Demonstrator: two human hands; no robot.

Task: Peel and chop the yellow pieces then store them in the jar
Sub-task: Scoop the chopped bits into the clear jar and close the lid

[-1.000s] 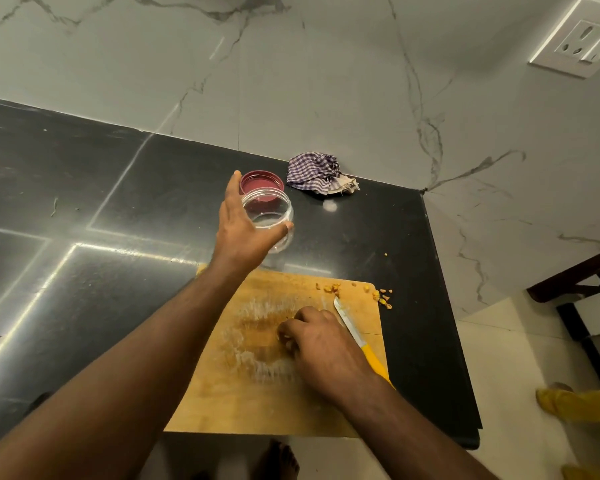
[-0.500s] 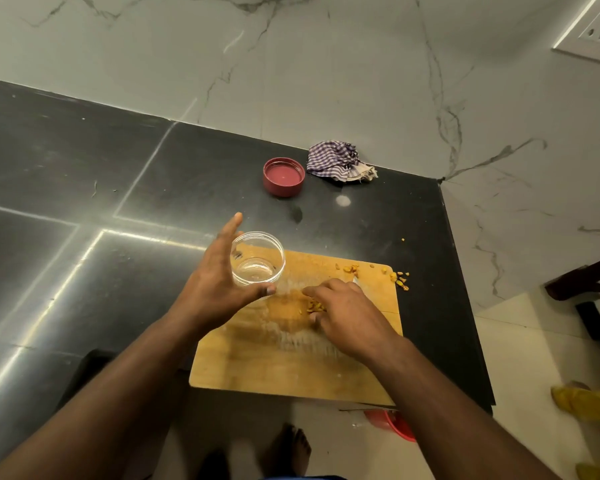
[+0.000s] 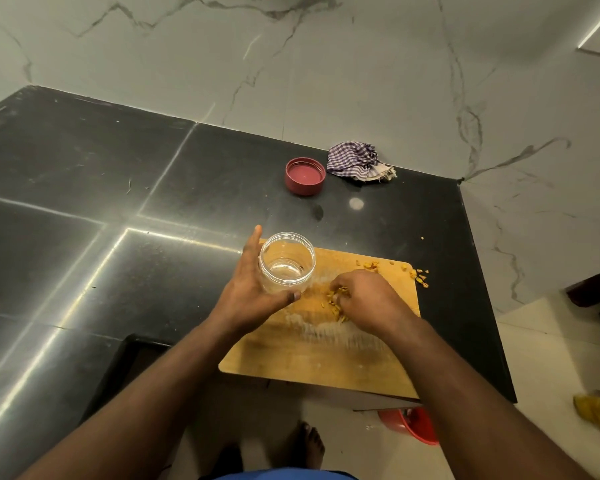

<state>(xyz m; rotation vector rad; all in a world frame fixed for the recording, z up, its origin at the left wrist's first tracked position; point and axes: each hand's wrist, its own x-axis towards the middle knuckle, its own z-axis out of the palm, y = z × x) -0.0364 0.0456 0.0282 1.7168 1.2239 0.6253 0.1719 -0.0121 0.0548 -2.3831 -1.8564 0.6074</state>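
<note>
On the wooden cutting board (image 3: 326, 355), which sat at the front edge of the black counter (image 3: 84, 188) and overhung it slightly, both of your hands were at work. Your left hand (image 3: 246, 289) gripped the clear jar (image 3: 286, 263), fingers curled round its far side and thumb across its near side, holding it mouth-up over the board's back left corner. The jar looked empty. Just to its right, your right hand (image 3: 364, 299) was curled down onto the board, its fingers bunched round a small heap of chopped yellow pieces (image 3: 336, 301), some of them showing between the fingertips and the wood. More yellow bits (image 3: 371, 265) lay near the board's back edge, and a few scraps (image 3: 419, 276) had spilled off the back right corner onto the counter. The red lid (image 3: 305, 176) lay upside down on the counter well behind the jar, apart from it. A checked cloth (image 3: 355, 162) sat crumpled just beside the lid, against the marble wall (image 3: 326, 64). A red bowl (image 3: 416, 424) showed on the floor below the counter's edge.
</note>
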